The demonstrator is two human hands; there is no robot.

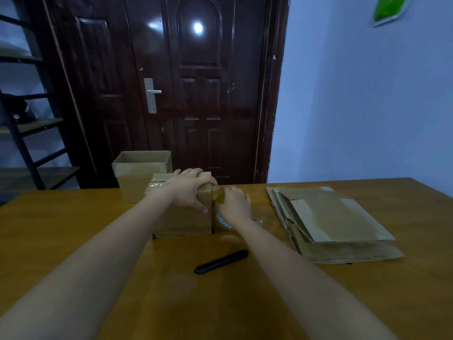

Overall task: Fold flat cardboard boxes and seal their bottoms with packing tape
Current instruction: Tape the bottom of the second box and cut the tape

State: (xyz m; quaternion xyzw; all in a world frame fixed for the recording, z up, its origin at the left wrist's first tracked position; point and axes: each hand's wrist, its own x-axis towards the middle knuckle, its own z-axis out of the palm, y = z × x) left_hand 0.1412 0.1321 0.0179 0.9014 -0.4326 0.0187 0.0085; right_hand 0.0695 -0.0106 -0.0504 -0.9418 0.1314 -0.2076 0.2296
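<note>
A folded cardboard box (182,214) stands near the middle of the wooden table (73,241), its flaps closed on top with clear tape (157,184) visible across them. The left hand (190,190) lies over the box's top right corner, fingers curled down its sides and pressing on it. The right hand (235,204) is just beside the box's right side, closed around a roll of packing tape (221,218) that is mostly hidden behind it. A black pen-like tool (221,261) lies nearer the person. Behind the box stands a second, open box (141,173). To the right rests a stack of flat cardboard (331,222).
</note>
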